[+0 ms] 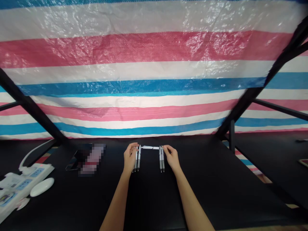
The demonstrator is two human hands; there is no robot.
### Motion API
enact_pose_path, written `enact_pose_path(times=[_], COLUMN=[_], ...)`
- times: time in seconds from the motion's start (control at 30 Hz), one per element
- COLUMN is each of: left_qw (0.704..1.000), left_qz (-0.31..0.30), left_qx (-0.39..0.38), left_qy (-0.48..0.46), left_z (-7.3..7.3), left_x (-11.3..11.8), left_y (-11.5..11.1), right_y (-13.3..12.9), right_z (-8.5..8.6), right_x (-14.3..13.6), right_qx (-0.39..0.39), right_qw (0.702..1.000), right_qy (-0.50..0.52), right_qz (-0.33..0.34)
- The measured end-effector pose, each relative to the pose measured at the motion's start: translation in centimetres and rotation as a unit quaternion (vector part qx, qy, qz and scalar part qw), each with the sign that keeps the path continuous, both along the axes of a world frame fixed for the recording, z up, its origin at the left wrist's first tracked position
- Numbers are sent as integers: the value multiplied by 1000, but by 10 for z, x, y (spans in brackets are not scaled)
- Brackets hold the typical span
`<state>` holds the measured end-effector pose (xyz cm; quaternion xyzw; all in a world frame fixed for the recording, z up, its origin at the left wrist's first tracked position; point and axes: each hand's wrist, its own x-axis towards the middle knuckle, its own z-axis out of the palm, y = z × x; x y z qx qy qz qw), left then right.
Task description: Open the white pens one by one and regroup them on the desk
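Several white-and-grey pens lie on the black table. A left group (139, 158) points its tips toward me, and my left hand (130, 156) is beside it, fingers curled at the pens' upper ends. Two more pens (161, 159) lie side by side on the right. My right hand (171, 156) has its thumb and fingertips pinched near the top of this pair; the exact contact is too small to make out. Across the gap between the two groups, at their upper ends, lies a white pen (150, 147) placed crosswise.
A white power strip (26, 183) with plugs and a white oval object (42, 187) are at the left. Dark flat objects (77, 158), partly pixelated, lie left of my hands. Black frame bars (243, 102) slant at both sides before a striped sheet (144, 48).
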<state>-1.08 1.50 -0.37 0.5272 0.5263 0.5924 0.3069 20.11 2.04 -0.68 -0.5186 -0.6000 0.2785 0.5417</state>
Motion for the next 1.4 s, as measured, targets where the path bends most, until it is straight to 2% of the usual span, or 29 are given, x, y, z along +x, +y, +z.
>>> enact_pose_path(times=[0.2,0.37,0.57,0.73,1.03,1.2,1.3,1.4], left_qw=[997,993,993,993,991,996,998,997], left_qz=[-51,-90,-97,-101,-59,-60,-47,-62], left_qx=[-46,-51,-38,2,41,30,2,-40], left_qy=[24,65,50,54,109,66,38,20], left_z=[3,4,0,0,3,4,6,5], left_x=[6,9,10,10,9,11,11,11], left_y=[-1,-3,-1,-1,-3,-4,-4,-4], right_y=[-3,-4,-2,-2,-6,-6,-4,-2], right_z=[4,4,0,-2,3,3,3,2], right_x=[-5,-6,-3,-1,-3,-2,0,1], right_qx=[59,86,63,27,-20,-14,6,28], right_qw=[998,995,997,997,994,996,999,999], right_qy=[-8,-12,-38,-76,-106,-89,-51,-19], right_qz=[31,54,33,-3,-5,-16,3,27])
